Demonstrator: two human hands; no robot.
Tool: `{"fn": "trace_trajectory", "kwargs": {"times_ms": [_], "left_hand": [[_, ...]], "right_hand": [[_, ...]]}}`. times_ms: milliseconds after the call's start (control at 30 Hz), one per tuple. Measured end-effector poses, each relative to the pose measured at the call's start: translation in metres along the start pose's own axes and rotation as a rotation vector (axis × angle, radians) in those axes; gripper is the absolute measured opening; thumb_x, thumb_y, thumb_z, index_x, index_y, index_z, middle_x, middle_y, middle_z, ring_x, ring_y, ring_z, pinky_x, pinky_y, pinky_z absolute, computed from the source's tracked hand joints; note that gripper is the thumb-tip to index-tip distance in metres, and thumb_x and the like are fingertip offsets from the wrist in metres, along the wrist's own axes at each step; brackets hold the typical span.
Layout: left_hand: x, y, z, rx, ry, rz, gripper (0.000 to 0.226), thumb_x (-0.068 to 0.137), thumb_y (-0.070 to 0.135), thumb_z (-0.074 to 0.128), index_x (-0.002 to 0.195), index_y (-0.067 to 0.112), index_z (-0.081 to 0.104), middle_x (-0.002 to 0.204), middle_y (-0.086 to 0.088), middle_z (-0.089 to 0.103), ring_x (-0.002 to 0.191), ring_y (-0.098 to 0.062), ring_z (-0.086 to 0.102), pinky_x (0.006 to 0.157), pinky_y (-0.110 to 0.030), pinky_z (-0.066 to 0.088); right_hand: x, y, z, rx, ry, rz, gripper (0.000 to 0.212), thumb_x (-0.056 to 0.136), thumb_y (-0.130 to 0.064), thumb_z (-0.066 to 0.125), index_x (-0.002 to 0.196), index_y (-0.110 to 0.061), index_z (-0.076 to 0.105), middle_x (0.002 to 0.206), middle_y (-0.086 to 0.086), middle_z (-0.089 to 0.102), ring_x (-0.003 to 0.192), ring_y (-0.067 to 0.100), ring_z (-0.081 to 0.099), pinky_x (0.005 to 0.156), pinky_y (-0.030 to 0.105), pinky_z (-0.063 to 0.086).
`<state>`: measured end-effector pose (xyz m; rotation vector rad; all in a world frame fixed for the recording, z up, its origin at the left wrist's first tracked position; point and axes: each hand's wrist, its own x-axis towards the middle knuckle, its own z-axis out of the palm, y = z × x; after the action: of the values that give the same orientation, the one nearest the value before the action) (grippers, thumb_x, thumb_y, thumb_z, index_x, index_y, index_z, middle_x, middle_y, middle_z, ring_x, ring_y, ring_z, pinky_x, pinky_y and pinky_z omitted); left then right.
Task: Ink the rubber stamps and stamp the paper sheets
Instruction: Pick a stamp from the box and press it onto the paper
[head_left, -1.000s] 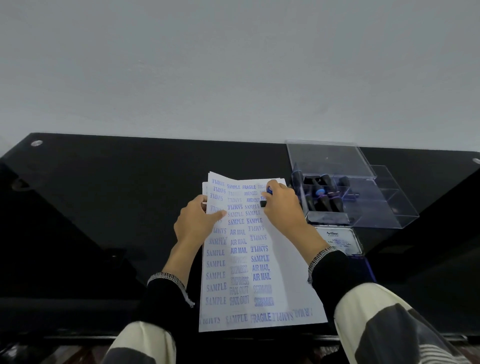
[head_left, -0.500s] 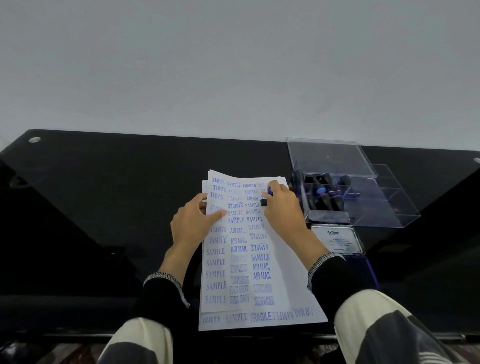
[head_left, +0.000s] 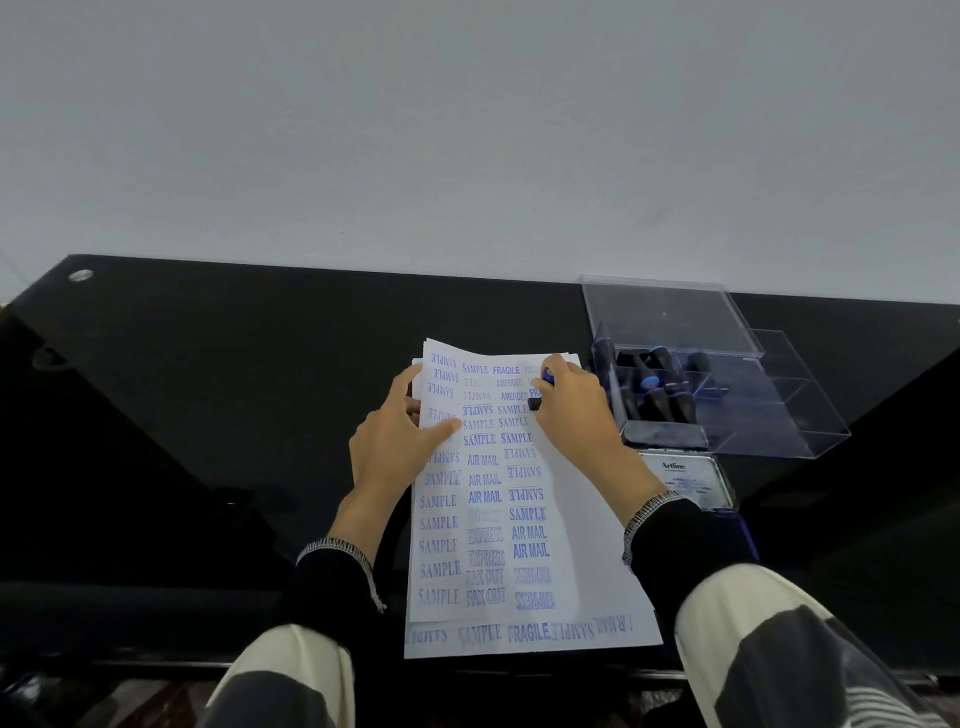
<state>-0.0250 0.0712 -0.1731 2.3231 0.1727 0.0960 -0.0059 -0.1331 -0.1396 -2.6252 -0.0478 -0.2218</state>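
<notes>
Paper sheets (head_left: 524, 519) stacked on black table (head_left: 208, 415), near edge, top sheet covered with blue imprints (SAMPLE, AIR MAIL, FRAGILE, EXPRESS, FAX OUT). Left hand (head_left: 395, 441) gripping left edge of top sheet, thumb on top, fingers curled beneath. Right hand (head_left: 571, 410) closed round rubber stamp (head_left: 540, 392), blue top and black base visible, base down on upper right of sheet. Clear plastic case (head_left: 753, 410) just right of paper, lid open, more stamps (head_left: 660, 395) inside. Ink pad tin (head_left: 685, 480) in front of case, labelled Artline, partly behind right wrist.
</notes>
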Motion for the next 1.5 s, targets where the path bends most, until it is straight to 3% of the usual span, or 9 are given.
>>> {"fn": "trace_trajectory", "kwargs": {"times_ms": [133,333,533,867,1000,1133,1333,1500], "left_hand": [[0.0,0.0,0.0,0.038,-0.001,0.014,0.08,0.081,0.049,0.072,0.145,0.038,0.027,0.122,0.009,0.062,0.085,-0.001,0.051,0.068,-0.023,0.041],[0.001,-0.001,0.001,0.05,0.002,0.024,0.078,0.082,0.05,0.07,0.146,0.037,0.028,0.123,0.008,0.062,0.086,0.0,0.051,0.065,-0.02,0.039],[0.001,-0.001,0.002,0.055,0.013,0.022,0.078,0.081,0.05,0.071,0.146,0.036,0.029,0.123,0.008,0.062,0.085,0.0,0.05,0.072,-0.024,0.041],[-0.002,0.003,-0.001,0.079,0.014,0.01,0.076,0.082,0.05,0.07,0.145,0.034,0.032,0.119,0.011,0.063,0.089,-0.003,0.055,0.078,-0.029,0.043],[-0.003,0.005,-0.002,0.098,0.007,0.01,0.075,0.083,0.051,0.068,0.146,0.033,0.031,0.121,0.01,0.063,0.098,-0.009,0.062,0.081,-0.03,0.045],[-0.004,0.007,-0.002,0.112,0.013,0.024,0.074,0.084,0.049,0.068,0.146,0.032,0.031,0.123,0.009,0.063,0.103,-0.012,0.063,0.083,-0.032,0.047],[-0.005,0.006,-0.001,0.124,0.026,0.026,0.074,0.085,0.049,0.067,0.146,0.032,0.031,0.123,0.01,0.063,0.103,-0.012,0.063,0.084,-0.033,0.047],[-0.003,0.003,0.001,0.12,0.027,0.032,0.074,0.085,0.05,0.065,0.148,0.032,0.031,0.127,0.011,0.061,0.109,-0.013,0.062,0.087,-0.037,0.049]], "right_hand": [[-0.01,0.0,0.001,0.0,0.052,-0.02,0.007,0.093,-0.004,0.05,0.1,-0.002,0.051,0.087,0.003,0.046,0.077,0.02,0.044,0.063,0.026,0.031],[0.0,0.002,0.001,0.004,0.002,-0.008,0.008,0.092,-0.005,0.053,0.099,-0.003,0.051,0.092,0.01,0.056,0.085,0.028,0.054,0.064,0.032,0.04],[0.009,0.001,-0.002,-0.031,-0.033,0.008,0.01,0.092,-0.009,0.054,0.1,-0.004,0.052,0.092,0.01,0.058,0.08,0.021,0.048,0.063,0.03,0.034],[-0.015,0.003,0.004,0.075,0.07,-0.022,0.002,0.093,-0.004,0.05,0.095,-0.004,0.049,0.083,0.005,0.049,0.074,0.025,0.048,0.06,0.03,0.034],[-0.004,0.0,-0.006,0.117,0.01,0.109,0.008,0.096,-0.012,0.048,0.098,-0.005,0.052,0.084,0.01,0.053,0.074,0.029,0.051,0.061,0.032,0.038],[0.002,-0.003,-0.028,0.326,0.179,0.239,0.015,0.098,-0.014,0.046,0.102,-0.004,0.056,0.085,0.008,0.054,0.074,0.024,0.051,0.064,0.031,0.04],[0.004,0.003,-0.042,0.492,0.27,0.312,0.012,0.098,-0.018,0.048,0.097,-0.009,0.056,0.087,0.01,0.06,0.083,0.032,0.065,0.076,0.045,0.055],[0.001,0.009,-0.048,0.588,0.406,0.382,0.013,0.099,-0.016,0.045,0.092,-0.01,0.055,0.081,0.006,0.058,0.072,0.022,0.061,0.063,0.029,0.053]]}}
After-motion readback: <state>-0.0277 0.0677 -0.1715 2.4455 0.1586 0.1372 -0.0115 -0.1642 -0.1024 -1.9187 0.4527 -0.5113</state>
